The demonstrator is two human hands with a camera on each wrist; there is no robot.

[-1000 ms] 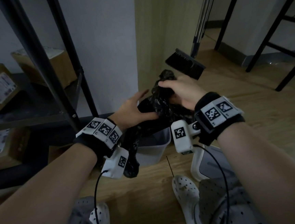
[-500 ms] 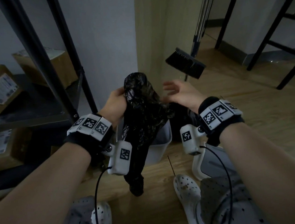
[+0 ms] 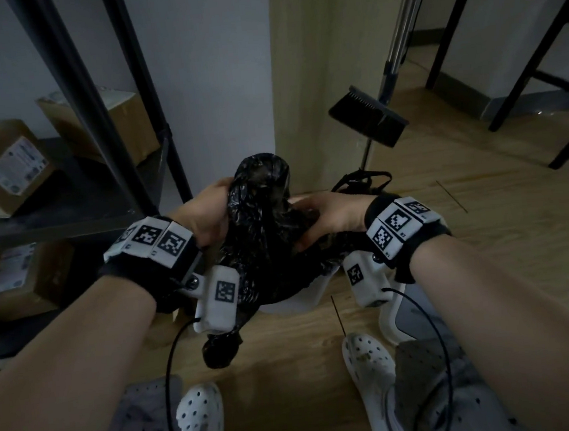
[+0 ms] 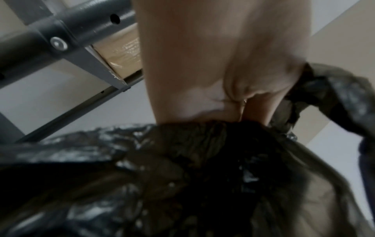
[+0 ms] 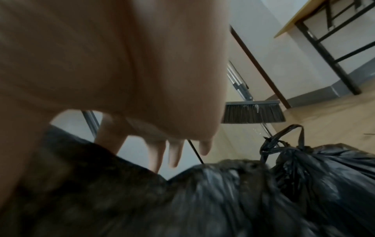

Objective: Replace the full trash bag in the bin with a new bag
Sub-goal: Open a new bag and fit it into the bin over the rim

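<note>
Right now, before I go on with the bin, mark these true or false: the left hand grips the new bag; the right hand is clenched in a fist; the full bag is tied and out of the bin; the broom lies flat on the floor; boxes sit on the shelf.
1. The left hand grips the new bag. True.
2. The right hand is clenched in a fist. False: its fingers are straight, against the bag.
3. The full bag is tied and out of the bin. True.
4. The broom lies flat on the floor. False: it stands upright by the wall.
5. Boxes sit on the shelf. True.
</note>
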